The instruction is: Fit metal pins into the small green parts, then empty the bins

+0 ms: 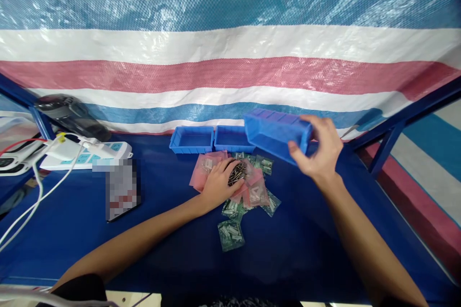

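My right hand grips one end of a blue plastic bin, which is tilted and raised above the table's far side. My left hand is closed around a clear bag of dark screws, thumb on the near side and fingers on the far side. Beneath and beside it lie pink bags with small parts in them. Several green-tinted bags of small pale parts are scattered around, one green bag lying nearest to me.
Two more blue bins, a left bin and a middle bin, stand along the back by the striped sheet. Leftward are a phone-like device, a white power strip with cables, and a dark bottle. Blue frame bars edge the table.
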Motion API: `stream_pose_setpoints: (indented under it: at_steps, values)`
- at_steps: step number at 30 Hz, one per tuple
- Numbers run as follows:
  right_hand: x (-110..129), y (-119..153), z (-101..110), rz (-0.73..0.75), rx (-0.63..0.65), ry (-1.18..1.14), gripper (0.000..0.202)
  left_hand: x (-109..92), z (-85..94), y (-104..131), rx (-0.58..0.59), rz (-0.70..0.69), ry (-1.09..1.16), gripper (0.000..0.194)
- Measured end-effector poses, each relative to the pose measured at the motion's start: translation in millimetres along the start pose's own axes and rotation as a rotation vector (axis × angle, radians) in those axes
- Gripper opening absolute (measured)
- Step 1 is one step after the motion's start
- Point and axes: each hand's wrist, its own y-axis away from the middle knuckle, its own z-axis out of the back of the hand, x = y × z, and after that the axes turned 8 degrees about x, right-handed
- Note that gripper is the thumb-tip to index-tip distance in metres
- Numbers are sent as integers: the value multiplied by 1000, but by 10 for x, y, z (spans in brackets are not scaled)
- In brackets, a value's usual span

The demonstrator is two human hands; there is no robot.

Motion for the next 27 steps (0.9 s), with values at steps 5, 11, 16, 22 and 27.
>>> stream_pose_setpoints:
  at_steps: [5, 11, 16, 22, 27]
  values:
    - [-601, -123, -4, -474, 149, -71, 55, -3, -37, 15, 11, -64, -150, 48]
    - [-1042, 2, -324, -657, 428, -170, 46, 30, -37, -12, 34, -127, -230, 51]
    - [-543, 110, -379, -388, 259, 177, 49, 157, 127, -38, 137, -215, -229, 52]
    - [232, 654, -550, 223, 741, -14, 54, 356, 257, 128, 212, -206, -259, 58]
    - [285, 943, -687, 215, 895, 1, 65, 459, 259, 240, 215, -252, -292, 56]
